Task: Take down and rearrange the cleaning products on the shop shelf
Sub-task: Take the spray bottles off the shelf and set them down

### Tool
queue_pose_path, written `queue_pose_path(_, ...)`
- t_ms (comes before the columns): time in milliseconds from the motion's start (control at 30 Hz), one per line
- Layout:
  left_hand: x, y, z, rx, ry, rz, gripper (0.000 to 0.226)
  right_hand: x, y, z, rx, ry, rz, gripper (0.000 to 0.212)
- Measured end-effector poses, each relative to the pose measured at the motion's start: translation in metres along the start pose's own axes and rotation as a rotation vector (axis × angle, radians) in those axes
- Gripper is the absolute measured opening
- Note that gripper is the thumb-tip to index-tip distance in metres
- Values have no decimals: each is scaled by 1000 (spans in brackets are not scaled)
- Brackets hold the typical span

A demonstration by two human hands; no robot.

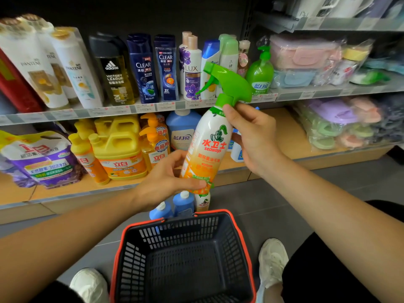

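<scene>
I hold a white and orange spray bottle (207, 147) with a green trigger head in front of the lower shelf, tilted a little to the right. My left hand (168, 178) grips its base, thumb across the orange label. My right hand (253, 136) curls round the neck just under the green trigger. Behind it on the lower shelf (284, 136) stand yellow detergent jugs (120, 149), orange pump bottles (156, 141) and a blue bottle (181, 130).
An empty dark basket with a red rim (185, 259) sits on the floor between my white shoes. Two blue bottles (175, 206) and a second spray bottle (203, 201) stand on the floor behind it. Shampoo bottles (142, 68) line the upper shelf; purple refill bags (41, 158) lie at lower left.
</scene>
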State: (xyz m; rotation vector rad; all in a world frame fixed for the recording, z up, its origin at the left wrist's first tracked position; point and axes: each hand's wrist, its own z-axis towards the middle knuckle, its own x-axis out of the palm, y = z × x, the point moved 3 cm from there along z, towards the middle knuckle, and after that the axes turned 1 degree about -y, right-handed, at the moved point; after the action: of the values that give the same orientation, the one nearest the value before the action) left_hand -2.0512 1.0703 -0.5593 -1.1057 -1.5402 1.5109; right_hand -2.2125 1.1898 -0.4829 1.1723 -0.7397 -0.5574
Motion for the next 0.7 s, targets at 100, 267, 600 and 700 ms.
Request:
queue_pose_path(100,-11,-2,4,48,-130,6,75,-3,2,-1,-119,47,-170,17)
queue_pose_path(267,-24,-9,10,80,-234,-71,75,-16,2,6,-116,0,-453,40)
queue_pose_path(600,-40,-37,9,161,-401,197,75,-12,2,1,-545,262,-1093,56)
queue_pose_path(700,-34,-49,8,243,-389,297,75,-1,-17,-2,-521,531,-1178,94)
